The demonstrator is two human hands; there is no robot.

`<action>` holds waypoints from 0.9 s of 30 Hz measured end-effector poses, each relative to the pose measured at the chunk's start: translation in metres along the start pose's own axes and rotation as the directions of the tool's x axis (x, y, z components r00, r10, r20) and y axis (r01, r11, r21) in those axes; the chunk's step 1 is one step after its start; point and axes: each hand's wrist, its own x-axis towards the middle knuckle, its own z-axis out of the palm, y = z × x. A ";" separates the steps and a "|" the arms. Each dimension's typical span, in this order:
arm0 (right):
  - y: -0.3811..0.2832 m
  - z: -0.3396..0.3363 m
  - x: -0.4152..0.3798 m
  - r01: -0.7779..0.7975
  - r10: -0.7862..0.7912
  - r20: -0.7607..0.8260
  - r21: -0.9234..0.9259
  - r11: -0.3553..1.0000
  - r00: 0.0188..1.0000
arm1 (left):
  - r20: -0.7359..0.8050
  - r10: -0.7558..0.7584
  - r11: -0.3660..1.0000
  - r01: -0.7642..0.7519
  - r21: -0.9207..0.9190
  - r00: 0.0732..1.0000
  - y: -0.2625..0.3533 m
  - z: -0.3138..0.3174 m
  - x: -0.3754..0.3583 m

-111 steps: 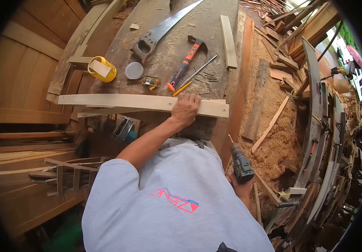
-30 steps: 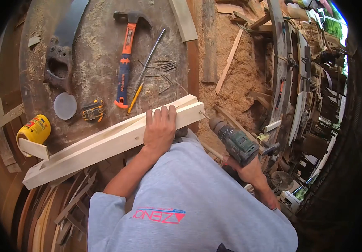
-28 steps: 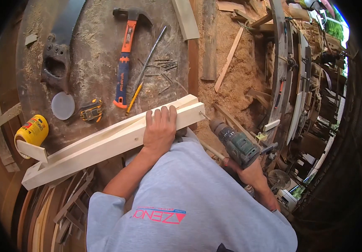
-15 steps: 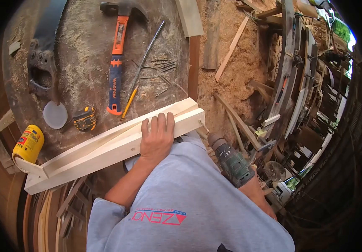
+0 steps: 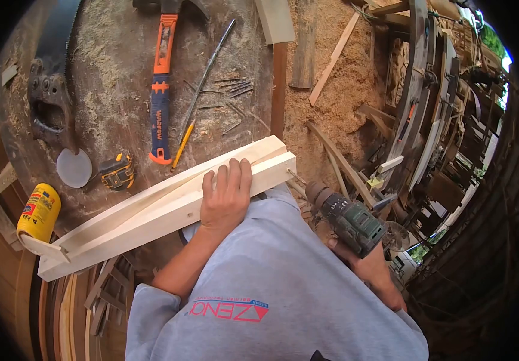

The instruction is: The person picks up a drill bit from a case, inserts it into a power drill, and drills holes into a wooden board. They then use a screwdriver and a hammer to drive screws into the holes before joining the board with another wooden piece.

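My left hand is wrapped over a pale wooden frame, fingers curled over the top of its near bar. The frame lies slanted across my front, with long bars running side by side and a short crosspiece at the left end. A round hole shows in the near bar's side. In my right hand is a green cordless drill, gripped by its handle, which hides most of my fingers. Its thin bit points up and left, the tip right at the frame's right end.
On the dusty workbench lie a claw hammer, a handsaw, a tape measure, a pencil and several nails. A yellow bottle stands near the frame's left end. Sawdust and wood offcuts cover the floor at right.
The drill and my right hand have shifted to the right and slightly up, away from the frame's end. My left hand keeps its hold. The view has moved a little over the bench.
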 end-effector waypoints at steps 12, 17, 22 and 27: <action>-0.008 -0.001 0.010 0.085 -0.058 0.147 -0.188 0.978 0.987 | -0.021 0.011 1.000 -0.011 -0.005 1.000 -0.003 -0.001 0.003; -0.015 -0.005 0.018 0.172 -0.127 0.192 -0.243 0.954 0.973 | -0.012 -0.007 1.000 0.007 -0.018 1.000 -0.003 0.000 0.004; -0.015 -0.006 0.022 0.197 -0.145 0.195 -0.278 0.940 0.970 | -0.012 -0.012 1.000 0.012 -0.023 1.000 -0.002 0.000 0.005; -0.012 -0.009 0.024 0.196 -0.144 0.225 -0.231 0.953 0.964 | -0.011 -0.005 1.000 0.005 -0.014 1.000 0.000 0.000 0.004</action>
